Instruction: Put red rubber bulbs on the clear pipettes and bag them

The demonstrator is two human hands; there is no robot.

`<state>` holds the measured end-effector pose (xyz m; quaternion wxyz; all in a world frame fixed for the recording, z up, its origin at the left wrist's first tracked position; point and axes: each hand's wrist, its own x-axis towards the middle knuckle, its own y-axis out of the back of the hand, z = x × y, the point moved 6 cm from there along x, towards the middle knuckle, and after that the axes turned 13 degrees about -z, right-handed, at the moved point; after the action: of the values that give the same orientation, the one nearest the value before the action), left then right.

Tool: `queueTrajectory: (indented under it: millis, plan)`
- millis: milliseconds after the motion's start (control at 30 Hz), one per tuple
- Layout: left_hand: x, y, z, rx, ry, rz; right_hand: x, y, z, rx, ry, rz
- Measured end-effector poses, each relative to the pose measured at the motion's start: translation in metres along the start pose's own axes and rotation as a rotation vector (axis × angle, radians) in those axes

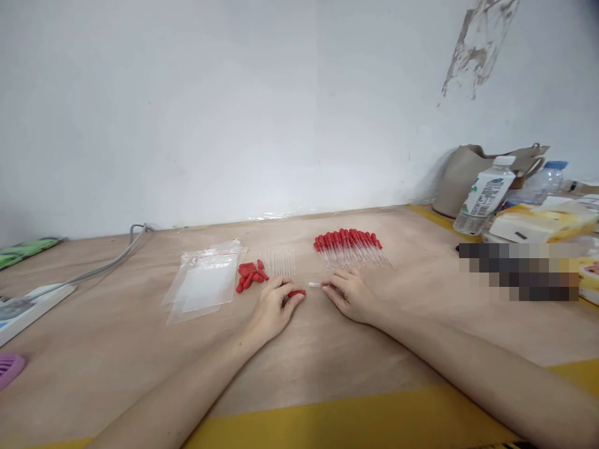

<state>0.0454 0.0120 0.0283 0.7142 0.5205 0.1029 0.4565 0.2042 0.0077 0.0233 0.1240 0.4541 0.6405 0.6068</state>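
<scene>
My left hand (276, 307) is closed on a red rubber dropper bulb (297, 292), whose end points right. Facing it across a small gap, my right hand (350, 294) pinches a clear dropper tube (315, 284). Left of my left hand lies a small heap of loose red bulbs (250, 275). Beside the heap is a row of bare clear tubes (281, 260). Beyond my right hand, several droppers with red bulbs fitted (349, 244) lie side by side in a fanned row, bulbs away from me.
Clear zip bags (206, 284) lie left of the loose bulbs. A power strip (37, 305) with a grey cable (107, 262) is at far left, near a purple object (9, 369). On the right stand a bottle (486, 193), a beige bag (461, 178) and a tissue pack (528, 221).
</scene>
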Motion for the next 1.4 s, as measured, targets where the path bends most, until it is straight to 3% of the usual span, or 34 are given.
queueTrajectory:
  millis: [367, 667, 900, 1100, 1400]
  plan:
    - [-0.001, -0.001, -0.005, -0.192, 0.065, 0.026, 0.0, 0.002, -0.013, 0.1, 0.044, 0.037]
    - [-0.001, -0.012, -0.016, -0.463, 0.078, -0.045, 0.004, -0.002, -0.012, 0.15, 0.082, -0.058]
    - [-0.004, -0.013, -0.009, -0.357, 0.065, -0.104, 0.006, -0.005, -0.011, 0.078, 0.105, -0.112]
    - [-0.002, -0.009, -0.015, -0.271, 0.074, -0.052, 0.009, -0.002, -0.013, 0.083, 0.123, -0.077]
    - [-0.002, -0.011, -0.017, -0.387, 0.085, -0.095, 0.005, 0.001, -0.009, 0.148, 0.148, -0.02]
